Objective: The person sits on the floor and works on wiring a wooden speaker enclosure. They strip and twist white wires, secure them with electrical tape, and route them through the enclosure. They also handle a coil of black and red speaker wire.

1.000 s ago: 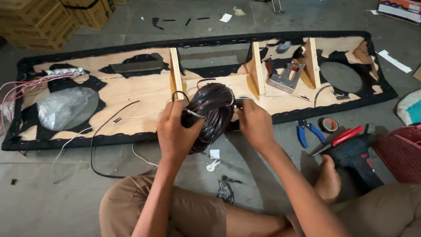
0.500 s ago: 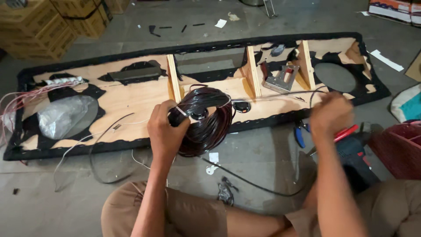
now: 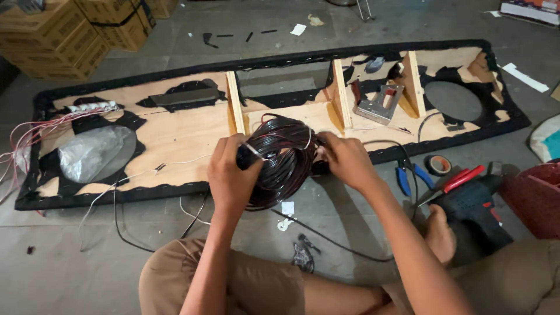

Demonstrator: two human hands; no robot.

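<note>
Both grips hold the wire coil (image 3: 279, 160): my left hand (image 3: 232, 175) clamps its left side, my right hand (image 3: 344, 158) pinches its right edge. Right of the grip lie pliers (image 3: 408, 177), tape (image 3: 438, 164) and a drill (image 3: 475, 201); beyond it, the wooden panel (image 3: 186, 131).

head-worn view, looking down, hands close

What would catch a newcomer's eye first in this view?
The coil of dark wire at centre, gripped by the left hand and the right hand. Behind it, a long plywood panel edged in black lies across the floor. At right lie blue-handled pliers, a tape roll and a power drill.
</note>
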